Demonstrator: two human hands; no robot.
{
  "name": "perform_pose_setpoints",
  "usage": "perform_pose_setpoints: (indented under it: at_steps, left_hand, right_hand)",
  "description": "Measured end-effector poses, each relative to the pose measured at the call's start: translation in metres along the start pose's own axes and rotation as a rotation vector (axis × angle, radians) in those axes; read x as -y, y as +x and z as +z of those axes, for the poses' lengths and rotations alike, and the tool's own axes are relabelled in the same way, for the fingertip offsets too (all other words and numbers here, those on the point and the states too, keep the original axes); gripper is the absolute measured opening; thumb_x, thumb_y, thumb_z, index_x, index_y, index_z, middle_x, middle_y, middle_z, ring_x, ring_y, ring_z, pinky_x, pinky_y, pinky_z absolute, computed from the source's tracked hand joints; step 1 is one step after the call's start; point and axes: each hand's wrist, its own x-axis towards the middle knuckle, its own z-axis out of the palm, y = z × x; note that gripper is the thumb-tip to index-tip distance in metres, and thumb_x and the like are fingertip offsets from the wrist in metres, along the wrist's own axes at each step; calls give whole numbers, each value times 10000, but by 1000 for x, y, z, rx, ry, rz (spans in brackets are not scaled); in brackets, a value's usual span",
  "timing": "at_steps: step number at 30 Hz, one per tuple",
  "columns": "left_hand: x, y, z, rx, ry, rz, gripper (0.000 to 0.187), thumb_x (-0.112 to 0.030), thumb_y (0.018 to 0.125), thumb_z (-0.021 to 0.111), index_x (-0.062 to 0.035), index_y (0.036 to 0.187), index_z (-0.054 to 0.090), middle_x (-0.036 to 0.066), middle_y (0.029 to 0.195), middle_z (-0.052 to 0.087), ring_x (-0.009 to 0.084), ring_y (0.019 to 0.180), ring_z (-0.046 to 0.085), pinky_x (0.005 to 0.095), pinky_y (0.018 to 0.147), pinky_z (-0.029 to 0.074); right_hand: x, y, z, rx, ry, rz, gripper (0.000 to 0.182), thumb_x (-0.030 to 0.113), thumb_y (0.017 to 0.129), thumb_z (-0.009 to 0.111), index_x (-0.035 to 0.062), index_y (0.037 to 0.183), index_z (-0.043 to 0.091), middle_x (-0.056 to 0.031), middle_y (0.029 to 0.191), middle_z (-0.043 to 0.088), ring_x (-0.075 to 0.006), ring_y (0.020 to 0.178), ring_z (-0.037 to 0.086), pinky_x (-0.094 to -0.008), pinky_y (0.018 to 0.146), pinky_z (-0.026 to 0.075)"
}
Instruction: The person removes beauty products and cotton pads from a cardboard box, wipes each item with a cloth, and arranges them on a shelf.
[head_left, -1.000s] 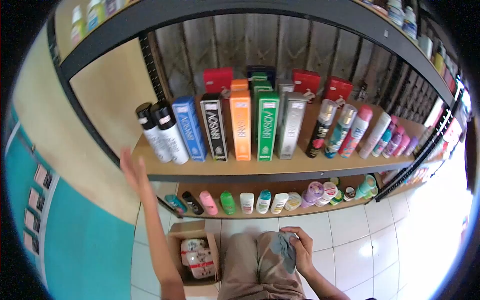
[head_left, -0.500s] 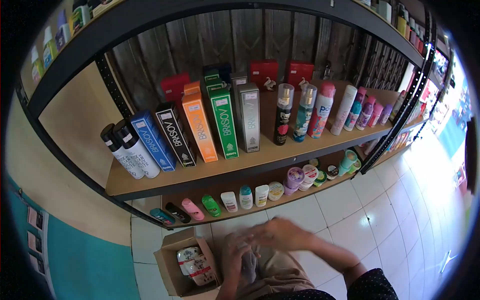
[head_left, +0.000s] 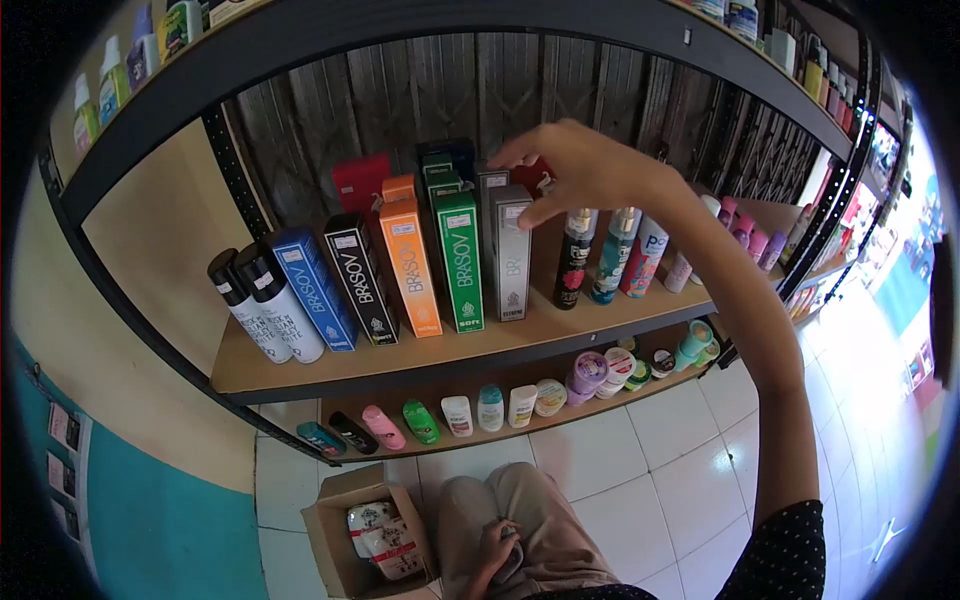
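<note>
Gap right of silver box (head_left: pixel 513 265)

The right hand (head_left: pixel 595 178) mostly hides the red cardboard box (head_left: pixel 544 177) behind it; whether its thumb touches the tall silver-grey carton (head_left: pixel 513 265) is unclear. Near that thumb, a white price label (head_left: pixel 513 212) is unreadably small. The left hand (head_left: pixel 494 548) partly covers the grey cloth (head_left: pixel 512 562).

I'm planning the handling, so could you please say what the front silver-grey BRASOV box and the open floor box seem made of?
Front silver-grey BRASOV box: likely thin printed card, smooth, perhaps slightly glossy, judging by its crisp edges and flat faces, though plastic is possible. Open floor box: probably matt corrugated cardboard, judging by its plain brown, folded-out flaps.
</note>
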Motion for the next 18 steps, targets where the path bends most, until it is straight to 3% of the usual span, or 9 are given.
perform_pose_setpoints:
  at_steps: [3, 9, 18]
  left_hand:
    - [-4, -4, -1, -35, -64, -48, 178, -114, 681, 550, -26, 834, 568, 116, 657, 569, 205, 592, 558, 287, 569, 423]
    - [-23, -4, -6, 10, -142, -181, 179, -113, 682, 546, -37, 842, 566, 103, 640, 555, 186, 592, 546, 282, 563, 417]
    - [-26, -4, -9, 39, -67, -245, 189, -113, 718, 540, -35, 890, 555, 87, 672, 545, 157, 597, 524, 279, 556, 408]
  right_hand:
    - [4, 7, 9, 102, -77, 40, 446, 125, 570, 720, 21, 971, 557, -136, 881, 573, -246, 822, 557, -323, 728, 441]
    - [-13, 15, 14, 105, 20, 4, 389, 40, 550, 707, 25, 910, 560, -109, 810, 567, -224, 794, 552, -321, 713, 441]
    - [-17, 12, 9, 140, 24, 41, 376, 52, 569, 701, 40, 916, 554, -94, 833, 539, -220, 805, 541, -316, 711, 443]
